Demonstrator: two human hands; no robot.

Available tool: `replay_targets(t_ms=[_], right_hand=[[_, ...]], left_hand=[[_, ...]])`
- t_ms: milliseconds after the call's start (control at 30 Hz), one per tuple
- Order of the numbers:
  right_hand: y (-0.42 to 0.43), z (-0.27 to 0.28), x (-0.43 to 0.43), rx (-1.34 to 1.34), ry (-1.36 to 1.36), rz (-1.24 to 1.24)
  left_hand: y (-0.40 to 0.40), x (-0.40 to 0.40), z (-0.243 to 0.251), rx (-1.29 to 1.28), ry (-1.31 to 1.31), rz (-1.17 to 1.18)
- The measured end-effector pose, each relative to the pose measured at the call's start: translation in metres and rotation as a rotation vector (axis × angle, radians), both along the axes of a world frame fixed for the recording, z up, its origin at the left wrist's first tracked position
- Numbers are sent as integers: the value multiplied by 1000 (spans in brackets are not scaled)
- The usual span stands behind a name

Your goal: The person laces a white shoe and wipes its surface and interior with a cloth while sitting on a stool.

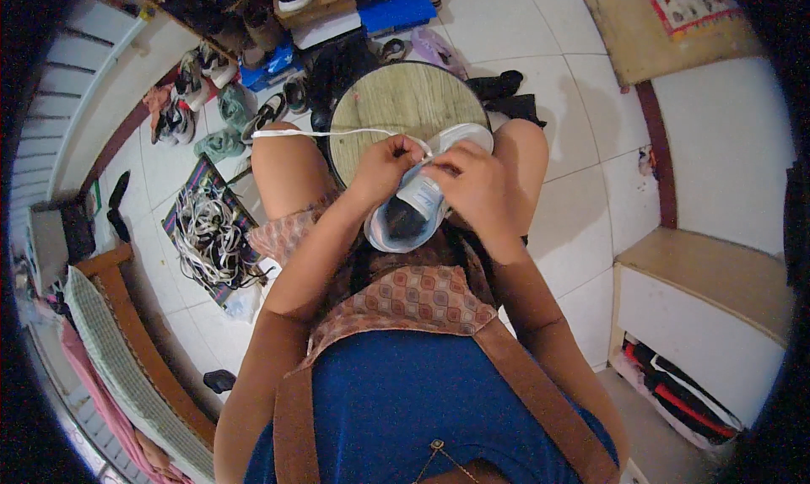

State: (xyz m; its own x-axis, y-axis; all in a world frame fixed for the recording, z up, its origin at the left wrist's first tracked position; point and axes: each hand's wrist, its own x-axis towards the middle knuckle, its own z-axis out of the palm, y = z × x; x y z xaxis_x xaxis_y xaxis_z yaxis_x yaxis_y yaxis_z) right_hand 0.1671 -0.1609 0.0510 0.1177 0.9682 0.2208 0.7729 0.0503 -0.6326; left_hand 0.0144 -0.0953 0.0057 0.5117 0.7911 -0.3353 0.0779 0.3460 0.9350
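A white and light-blue sneaker (416,196) rests in my lap, its toe over a round wood-topped stool (405,98) and its dark opening towards me. My left hand (392,161) pinches a white shoelace (329,132) at the lacing area; the lace's long free part trails left across my knee. My right hand (471,180) lies over the other side of the shoe, fingertips at the eyelets near the tongue. Whether those fingertips hold lace as well or only the shoe's edge is too small to tell.
A heap of loose shoelaces (212,231) lies on a dark patterned surface at the left. Pairs of shoes (231,114) and blue shoeboxes (395,12) stand beyond the stool. A wooden-topped white cabinet (702,281) is at the right, a wooden bench frame (152,345) at the lower left.
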Motion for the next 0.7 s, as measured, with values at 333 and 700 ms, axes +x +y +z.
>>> replay_targets(t_ms=[333, 700], right_hand=[[38, -35, 41, -7, 194, 87], [24, -38, 40, -48, 235, 56]], left_hand=[[7, -23, 7, -329, -298, 292], [95, -197, -47, -298, -654, 839]])
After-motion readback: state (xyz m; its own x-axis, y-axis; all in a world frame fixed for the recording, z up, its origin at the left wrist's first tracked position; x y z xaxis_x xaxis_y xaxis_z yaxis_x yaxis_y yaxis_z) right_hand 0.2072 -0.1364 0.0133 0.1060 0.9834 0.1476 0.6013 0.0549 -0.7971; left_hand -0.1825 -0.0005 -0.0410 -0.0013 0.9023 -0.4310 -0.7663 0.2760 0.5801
